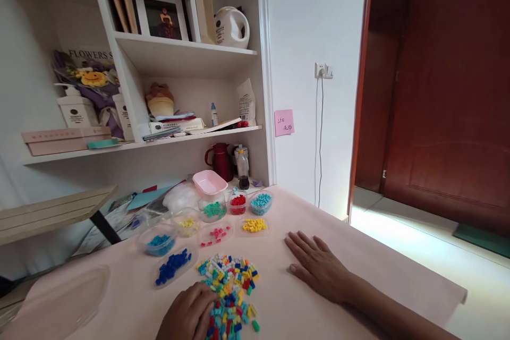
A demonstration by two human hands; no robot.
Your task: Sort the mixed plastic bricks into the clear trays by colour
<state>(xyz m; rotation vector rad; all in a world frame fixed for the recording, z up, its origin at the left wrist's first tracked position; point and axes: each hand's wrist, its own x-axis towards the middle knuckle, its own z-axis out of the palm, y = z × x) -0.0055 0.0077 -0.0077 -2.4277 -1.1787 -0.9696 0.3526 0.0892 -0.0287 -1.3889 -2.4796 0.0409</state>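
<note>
A loose pile of small mixed-colour building bricks (pixel 235 289) lies on the pink table cover. My left hand (pixel 188 311) is at the pile's left edge, fingers curled and closed; whatever they may hold is hidden. Flat on the cover to the right of the pile, my right hand (pixel 314 265) rests open with nothing in it. Behind the pile sit clear containers of sorted pieces: dark blue bricks (pixel 173 266), blue bricks (pixel 160 244), pale yellow bricks (pixel 187 226), pink bricks (pixel 217 236), yellow bricks (pixel 254 225), green bricks (pixel 214 210), red bricks (pixel 238 202) and light blue bricks (pixel 261 201).
A clear plastic lid or tray (pixel 104 281) lies at the left. At the back stand a pink basin (pixel 210 183), a dark red jug (pixel 222 162) and a bottle with dark liquid (pixel 243 171). White shelves (pixel 191 52) rise behind; a wooden bench (pixel 59 210) is at left.
</note>
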